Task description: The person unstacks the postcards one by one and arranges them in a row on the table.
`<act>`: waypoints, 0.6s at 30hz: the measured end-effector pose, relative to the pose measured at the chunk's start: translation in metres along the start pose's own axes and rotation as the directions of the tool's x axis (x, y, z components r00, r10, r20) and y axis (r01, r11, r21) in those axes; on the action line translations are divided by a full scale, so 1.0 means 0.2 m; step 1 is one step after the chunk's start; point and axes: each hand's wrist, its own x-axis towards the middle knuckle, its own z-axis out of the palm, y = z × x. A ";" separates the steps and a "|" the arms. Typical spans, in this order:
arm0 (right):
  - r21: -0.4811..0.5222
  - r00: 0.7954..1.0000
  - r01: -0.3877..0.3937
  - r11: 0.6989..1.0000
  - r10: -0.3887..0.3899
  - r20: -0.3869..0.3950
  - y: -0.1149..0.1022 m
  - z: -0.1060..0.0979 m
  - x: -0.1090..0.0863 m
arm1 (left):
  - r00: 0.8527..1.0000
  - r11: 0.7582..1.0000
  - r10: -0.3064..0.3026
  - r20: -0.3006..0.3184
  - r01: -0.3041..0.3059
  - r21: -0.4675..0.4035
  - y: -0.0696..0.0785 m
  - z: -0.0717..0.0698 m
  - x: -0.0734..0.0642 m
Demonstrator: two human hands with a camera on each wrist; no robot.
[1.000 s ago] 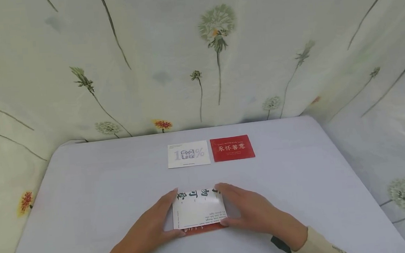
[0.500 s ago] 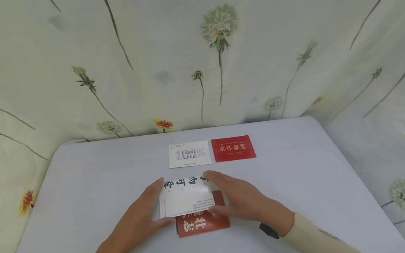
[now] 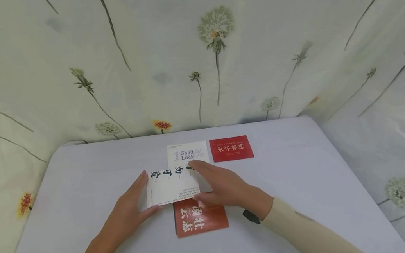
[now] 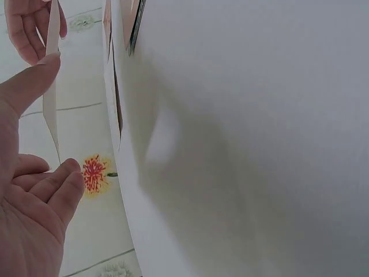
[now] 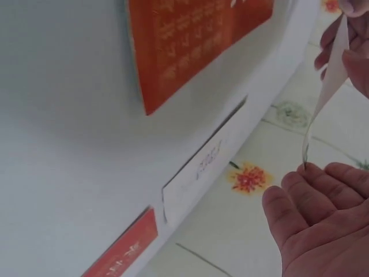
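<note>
A white postcard (image 3: 173, 188) with dark green Chinese characters is held by its short ends, raised over the table. My left hand (image 3: 128, 208) grips the left end, thumb at the near corner and fingers at the far one. On the right end my right hand (image 3: 222, 183) holds it the same way. Both wrist views show the card (image 4: 52, 101) edge-on, slightly bowed between the hands. Below and to the right of it, a small stack of postcards with an orange-red one (image 3: 202, 218) on top lies on the table.
At the back of the table lie a white "Good Luck" postcard (image 3: 187, 152), partly overlapped by the held card in the head view, and a red postcard (image 3: 231, 148) beside it. Behind the white table (image 3: 96, 177) hangs a flower-print cloth (image 3: 168, 46).
Both hands have lifted the white postcard off the stack and carried it left and toward the back. The orange-red postcard beneath is now mostly uncovered.
</note>
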 end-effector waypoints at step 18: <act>-0.021 1.000 0.025 0.999 -0.025 -0.006 -0.04 -0.01 0.35 | 0.998 0.991 -0.050 -0.040 0.045 -0.129 -0.20 -0.11 0.14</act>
